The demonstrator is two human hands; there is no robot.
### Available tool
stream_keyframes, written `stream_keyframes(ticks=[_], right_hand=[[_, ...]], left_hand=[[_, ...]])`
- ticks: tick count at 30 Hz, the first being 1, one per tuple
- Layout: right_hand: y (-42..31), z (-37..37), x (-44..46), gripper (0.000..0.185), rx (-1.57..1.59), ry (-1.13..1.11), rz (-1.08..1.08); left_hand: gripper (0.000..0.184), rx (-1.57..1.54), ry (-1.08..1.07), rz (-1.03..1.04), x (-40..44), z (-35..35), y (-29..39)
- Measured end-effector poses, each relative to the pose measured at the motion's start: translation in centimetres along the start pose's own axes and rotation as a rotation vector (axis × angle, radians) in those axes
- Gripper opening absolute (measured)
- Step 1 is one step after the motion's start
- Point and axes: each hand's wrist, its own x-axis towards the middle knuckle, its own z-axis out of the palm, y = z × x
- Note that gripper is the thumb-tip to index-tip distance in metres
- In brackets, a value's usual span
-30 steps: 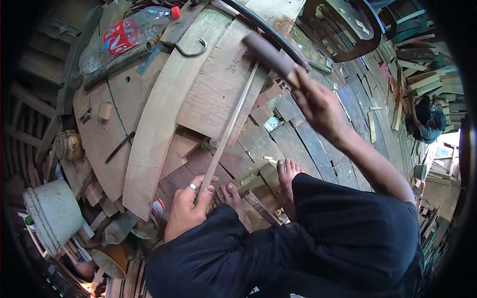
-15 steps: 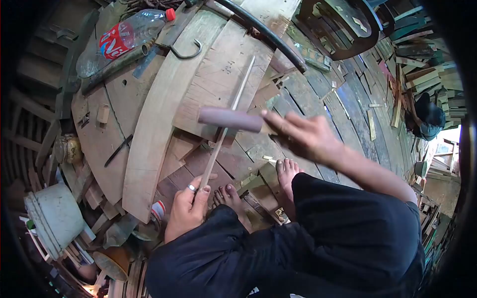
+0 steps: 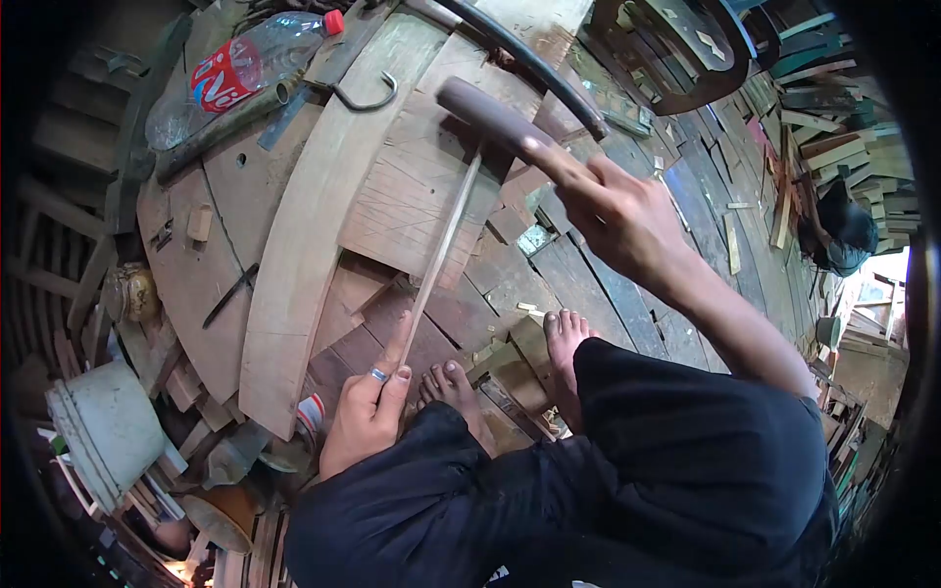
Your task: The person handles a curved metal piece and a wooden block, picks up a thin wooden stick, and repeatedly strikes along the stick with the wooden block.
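My left hand (image 3: 368,416), a ring on one finger, is closed on the near end of a thin wooden strip (image 3: 437,257). The strip slants away over a flat wooden board (image 3: 397,211). My right hand (image 3: 627,211) is closed on a purple-brown, blunt-ended cylinder-shaped piece (image 3: 485,116), whose exact kind I cannot make out. That piece crosses the strip's far end and hides its tip; whether they touch is unclear. A long curved plank (image 3: 304,255) lies left of the board, with a metal hook (image 3: 371,103) on it.
A plastic bottle (image 3: 260,64) lies on its side beside a pipe (image 3: 225,129) at upper left. A dark curved bar (image 3: 534,64) arches over the board's far end. A white bucket (image 3: 110,426) stands at lower left. Wood scraps lie around my bare feet (image 3: 564,343).
My right hand and the cylinder-shaped piece have moved away from me along the strip, from its middle to its far end. My left hand keeps its hold, its index finger now straighter.
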Motion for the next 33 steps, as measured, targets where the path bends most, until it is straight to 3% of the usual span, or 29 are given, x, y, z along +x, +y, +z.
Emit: stream_keyframes(ticks=[4,11,16,19,25,28,29,32,33], right_hand=[[0.4,1.2,2.0,0.061,-0.006,0.108,-0.063],[-0.9,-0.6,-4.0,0.077,-0.09,-0.16,-0.04],[0.0,0.9,2.4,0.071,-0.093,0.048,-0.098],[-1.3,0.5,2.4,0.072,-0.106,0.009,-0.003],[-0.8,-0.2,-1.5,0.073,0.037,-0.065,-0.214],[-0.2,0.0,2.5,0.072,-0.081,0.066,0.027],[-0.3,1.1,1.2,0.07,0.042,0.064,0.041],[-2.2,0.7,-2.5,0.07,0.098,-0.152,-0.224],[-1.3,1.0,-2.3,0.07,0.085,-0.087,-0.273]], left_hand=[[0.054,0.017,0.014,-0.014,0.0,0.0,0.0],[0.054,-0.07,-0.006,-0.09,-0.1,0.0,0.2],[0.054,-0.054,-0.016,-0.067,0.1,-0.2,-0.2],[0.054,-0.007,-0.008,-0.05,0.0,-0.2,-0.1],[0.051,0.04,0.084,-0.001,-0.1,0.2,-0.8],[0.054,-0.045,-0.006,-0.03,0.0,-0.1,-0.3],[0.054,-0.045,0.001,-0.027,0.1,-0.1,-0.3],[0.052,-0.021,0.05,-0.021,0.3,0.1,-0.2],[0.052,-0.023,0.055,-0.012,0.3,0.2,-0.2]])
